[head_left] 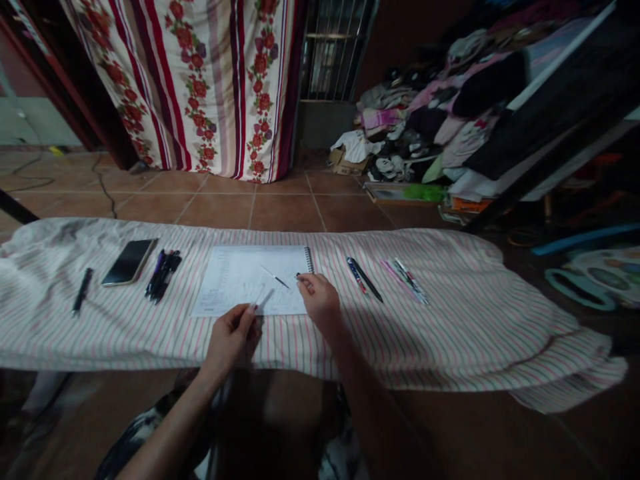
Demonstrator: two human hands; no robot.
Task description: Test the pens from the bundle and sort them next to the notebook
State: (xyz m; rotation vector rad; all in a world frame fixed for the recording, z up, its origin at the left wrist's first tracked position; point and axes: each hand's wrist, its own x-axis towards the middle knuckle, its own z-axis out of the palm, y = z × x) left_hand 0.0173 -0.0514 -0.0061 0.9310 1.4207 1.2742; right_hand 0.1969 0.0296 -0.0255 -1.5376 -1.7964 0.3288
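Observation:
A spiral notebook (240,267) lies on the striped cloth, its coil on the right side. Over its lower edge, my left hand (235,330) is closed on a pale, slim pen barrel (265,301) that points up and to the right. My right hand (319,298) is at the notebook's right edge, thumb and fingers pinched on a small dark piece (299,276), too small to name. Between the two hands, a thin pen refill (276,277) with a dark lower end rests slantwise on the page.
Left of the notebook lie several dark pens (163,275), a phone (130,261) and a single black pen (82,292). To the right are dark pens (365,279) and lighter, slimmer pens (405,280). Beyond the striped cloth (460,320), clothes (425,113) are heaped.

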